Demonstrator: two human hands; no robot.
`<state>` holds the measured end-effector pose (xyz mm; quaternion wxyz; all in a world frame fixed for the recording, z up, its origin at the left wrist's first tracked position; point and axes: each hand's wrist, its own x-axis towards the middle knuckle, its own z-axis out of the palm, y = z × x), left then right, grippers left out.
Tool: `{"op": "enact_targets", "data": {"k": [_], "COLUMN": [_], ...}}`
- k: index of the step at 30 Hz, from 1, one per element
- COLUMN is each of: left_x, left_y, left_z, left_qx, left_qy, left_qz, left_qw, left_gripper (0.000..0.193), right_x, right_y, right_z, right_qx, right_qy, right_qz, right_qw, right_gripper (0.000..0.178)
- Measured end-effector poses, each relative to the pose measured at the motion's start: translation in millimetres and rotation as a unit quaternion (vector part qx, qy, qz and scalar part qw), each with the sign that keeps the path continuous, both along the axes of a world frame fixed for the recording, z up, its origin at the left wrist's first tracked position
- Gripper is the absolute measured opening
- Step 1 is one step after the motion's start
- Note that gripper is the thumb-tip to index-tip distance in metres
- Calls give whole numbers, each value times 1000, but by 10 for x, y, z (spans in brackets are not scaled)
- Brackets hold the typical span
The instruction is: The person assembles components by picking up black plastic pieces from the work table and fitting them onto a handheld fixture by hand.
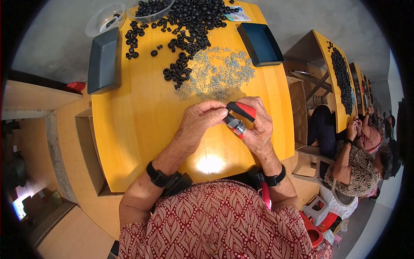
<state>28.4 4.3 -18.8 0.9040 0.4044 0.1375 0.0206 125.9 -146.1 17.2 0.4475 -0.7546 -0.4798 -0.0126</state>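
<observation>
Now I see the red-black tool (246, 111) gripped within the right hand (261, 131); left hand (196, 122) at its tip, hold unclear.

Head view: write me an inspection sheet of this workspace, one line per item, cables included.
Surface: glossy yellow wooden table, bright glare spot on the near side.
Work items: red-and-black-handled hand tool; heap of small round black parts; scattered small clear or silvery pieces; dark grey rectangular tray at left, dark blue rectangular tray at right.
Clutter: flat white-and-blue packet at the far edge.
Hands: right hand grips the tool; left hand has its fingertips at the tool's end, their hold unclear.
Cables: nothing seen.
Surroundings: co-worker in a patterned top at right, beside another wooden table bearing black parts.
</observation>
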Motion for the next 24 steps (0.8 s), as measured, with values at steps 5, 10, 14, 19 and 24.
{"op": "enact_targets", "data": {"k": [5, 10, 14, 19, 24], "left_x": [7, 27, 17, 8, 9], "left_y": [-20, -57, -58, -54, -55], "left_z": [16, 63, 42, 109, 88], "left_qx": [22, 43, 65, 85, 139], "left_qy": [3, 11, -10, 18, 22], "left_qz": [8, 20, 34, 30, 27], "left_qw": [1000, 999, 997, 996, 990], "left_gripper": [23, 18, 16, 17, 20], "right_x": [-16, -43, -16, 6, 13], "right_y": [12, 68, 67, 63, 49], "right_z": [97, 227, 196, 177, 186], "right_qx": [-43, -138, -158, -145, -127], "right_qy": [-70, -170, -216, -203, -195], "right_qz": [-14, -23, -14, -5, -8], "right_qw": [997, 976, 963, 968, 972], "right_gripper": [45, 50, 49, 46, 44]}}
